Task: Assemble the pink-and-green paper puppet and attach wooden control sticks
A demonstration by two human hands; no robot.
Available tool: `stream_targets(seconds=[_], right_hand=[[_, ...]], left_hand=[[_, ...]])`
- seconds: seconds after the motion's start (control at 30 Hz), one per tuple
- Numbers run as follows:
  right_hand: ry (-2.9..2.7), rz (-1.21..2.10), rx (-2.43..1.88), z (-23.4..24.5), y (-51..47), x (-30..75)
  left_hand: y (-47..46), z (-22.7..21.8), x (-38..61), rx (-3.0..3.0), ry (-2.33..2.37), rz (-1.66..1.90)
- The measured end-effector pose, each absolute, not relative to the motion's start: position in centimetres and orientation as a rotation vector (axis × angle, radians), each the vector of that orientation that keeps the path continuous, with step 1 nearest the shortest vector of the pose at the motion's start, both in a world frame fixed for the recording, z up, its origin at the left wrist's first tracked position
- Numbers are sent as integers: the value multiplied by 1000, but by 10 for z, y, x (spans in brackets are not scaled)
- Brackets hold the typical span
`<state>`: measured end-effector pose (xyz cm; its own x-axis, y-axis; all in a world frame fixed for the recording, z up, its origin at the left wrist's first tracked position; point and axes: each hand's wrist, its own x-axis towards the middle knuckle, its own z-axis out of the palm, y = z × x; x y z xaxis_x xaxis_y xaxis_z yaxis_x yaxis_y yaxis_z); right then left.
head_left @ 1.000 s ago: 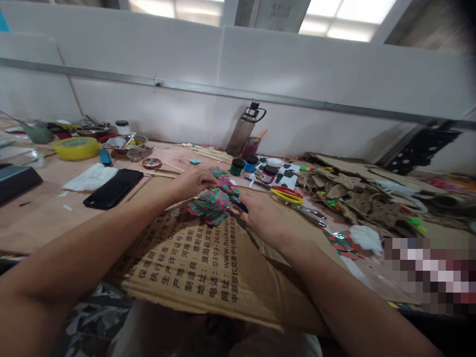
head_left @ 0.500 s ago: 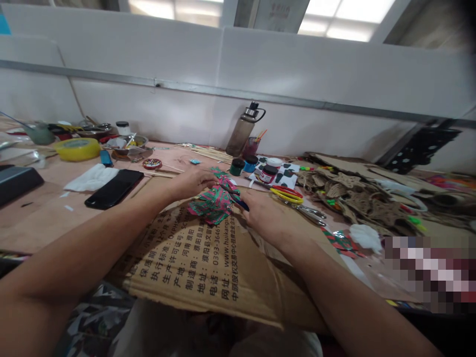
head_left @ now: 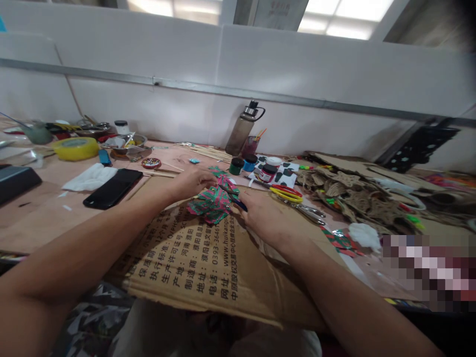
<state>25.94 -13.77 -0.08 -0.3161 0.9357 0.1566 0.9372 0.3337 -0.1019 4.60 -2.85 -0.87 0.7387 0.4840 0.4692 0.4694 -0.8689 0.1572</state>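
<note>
A crumpled green and pink patterned paper piece [head_left: 212, 203] lies on a printed cardboard sheet [head_left: 201, 263] in front of me. My left hand [head_left: 193, 181] rests on the paper's far left edge with fingers curled onto it. My right hand [head_left: 262, 215] is closed round a thin dark tool with a blue handle [head_left: 235, 199], whose tip lies across the paper. Which kind of tool it is I cannot make out.
Yellow and red scissors [head_left: 288, 193] lie right of my right hand. Paint jars [head_left: 237, 166], a water bottle [head_left: 241, 130], wooden sticks [head_left: 204, 151], a black phone [head_left: 112, 187], white tissue [head_left: 89, 177], yellow tape [head_left: 75, 148] and cut cardboard shapes [head_left: 357, 198] surround the sheet.
Both hands stay on the paper piece with only tiny shifts. The tool's tip has moved slightly along the paper.
</note>
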Motion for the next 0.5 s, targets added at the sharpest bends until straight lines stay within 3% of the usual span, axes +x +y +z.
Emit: stream_targets(seconds=[0.5], right_hand=[[-2398,-6,-1785,1,-139,256]], left_hand=[[-28,-11,46,2870,773,874]])
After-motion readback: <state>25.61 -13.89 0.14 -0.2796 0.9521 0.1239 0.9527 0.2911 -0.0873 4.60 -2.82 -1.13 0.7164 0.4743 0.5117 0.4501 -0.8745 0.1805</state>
